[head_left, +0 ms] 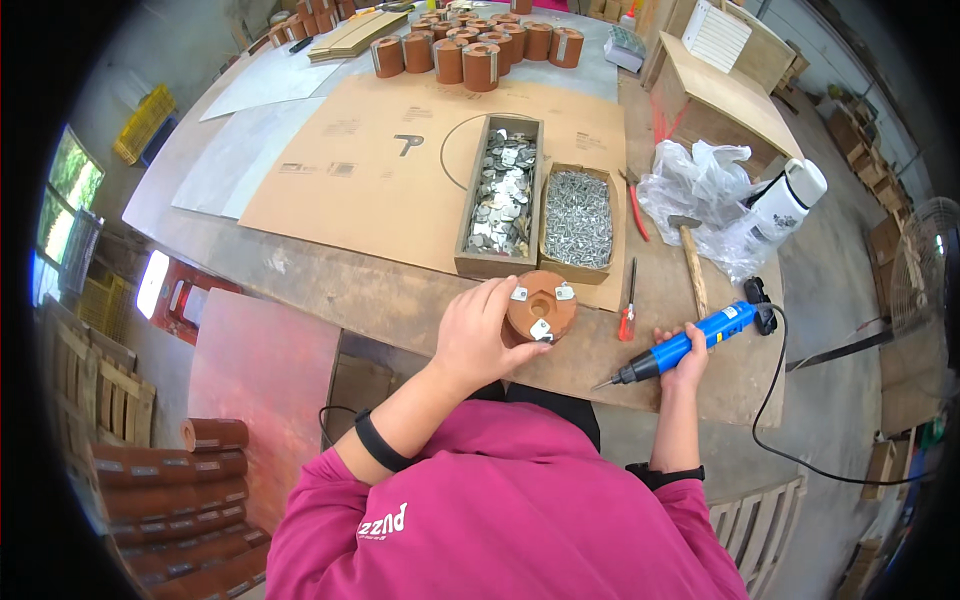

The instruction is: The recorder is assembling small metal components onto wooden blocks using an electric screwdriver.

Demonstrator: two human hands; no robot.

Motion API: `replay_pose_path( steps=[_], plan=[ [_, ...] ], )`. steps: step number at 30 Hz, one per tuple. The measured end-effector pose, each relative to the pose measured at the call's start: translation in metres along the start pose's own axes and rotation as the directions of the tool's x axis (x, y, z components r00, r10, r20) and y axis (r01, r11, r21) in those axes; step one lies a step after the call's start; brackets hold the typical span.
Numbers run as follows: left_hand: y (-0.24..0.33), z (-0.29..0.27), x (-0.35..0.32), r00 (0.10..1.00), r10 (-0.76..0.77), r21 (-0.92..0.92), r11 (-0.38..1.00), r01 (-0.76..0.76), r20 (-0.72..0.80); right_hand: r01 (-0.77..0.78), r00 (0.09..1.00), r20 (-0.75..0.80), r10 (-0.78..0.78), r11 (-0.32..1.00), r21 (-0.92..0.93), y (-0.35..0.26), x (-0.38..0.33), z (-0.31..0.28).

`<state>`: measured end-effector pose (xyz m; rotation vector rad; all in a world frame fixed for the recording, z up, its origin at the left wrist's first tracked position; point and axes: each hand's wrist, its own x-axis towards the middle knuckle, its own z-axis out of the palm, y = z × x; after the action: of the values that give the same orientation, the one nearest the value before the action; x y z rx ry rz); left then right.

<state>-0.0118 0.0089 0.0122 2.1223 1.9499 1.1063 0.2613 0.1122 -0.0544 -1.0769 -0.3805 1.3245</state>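
Observation:
My left hand [483,335] is wrapped round the side of a reddish-brown cylinder [557,327] at the table's near edge. Three small metal plates sit spaced round its top face, about a central hole. In my right hand [683,365] is a blue electric screwdriver [712,327], its bit pointing left toward the cylinder and apart from it. Beyond the cylinder stand a long wooden box of small metal plates [500,205] and a cardboard box of screws [578,220].
Several brown cylinders [480,66] stand at the back. To the right lie a red-handled screwdriver [628,322], a hammer [692,265], red pliers [637,210], a plastic bag [690,190] and a white bottle [788,200]. A black cord [768,410] hangs from the electric screwdriver. More cylinders [180,500] are stacked lower left.

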Motion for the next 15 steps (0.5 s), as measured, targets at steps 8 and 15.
replay_pose_path(
  steps=[8, 15],
  plan=[
    [0.011, -0.003, 0.009, 0.998, 0.046, 0.022, 0.999, -0.045, -0.043, 0.007, 0.999, 0.031, -0.007, 1.0, -0.007, 0.0, 0.002, -0.004],
    [0.023, 0.013, 0.029, 0.984, 0.131, 0.115, 0.983, -0.145, 0.123, 0.0, 0.999, 0.041, 0.001, 1.0, -0.017, 0.0, 0.0, -0.003]
  ],
)
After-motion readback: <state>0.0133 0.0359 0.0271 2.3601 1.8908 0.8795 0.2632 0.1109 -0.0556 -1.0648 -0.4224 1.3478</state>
